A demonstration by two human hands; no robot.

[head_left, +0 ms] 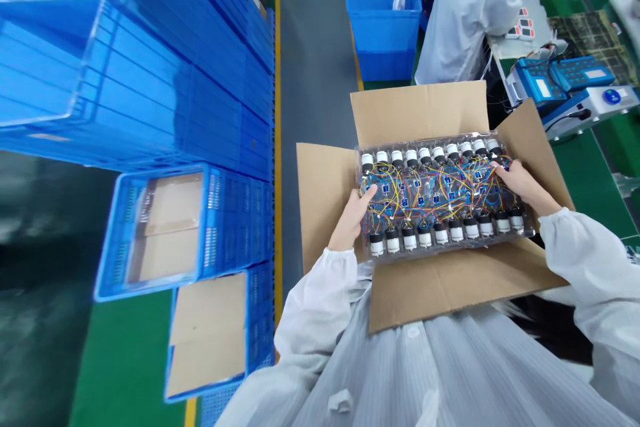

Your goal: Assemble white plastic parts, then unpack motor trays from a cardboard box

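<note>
A clear plastic tray full of small motors with white caps and yellow, red and blue wires sits over an open cardboard box. My left hand grips the tray's left edge, thumb on top. At the tray's right end my right hand curls its fingers over the wires. Both sleeves are white.
Stacked blue plastic crates stand to the left, some lined with cardboard. A person in a white coat works at the back by a blue bin. Blue test devices sit on the green bench at right.
</note>
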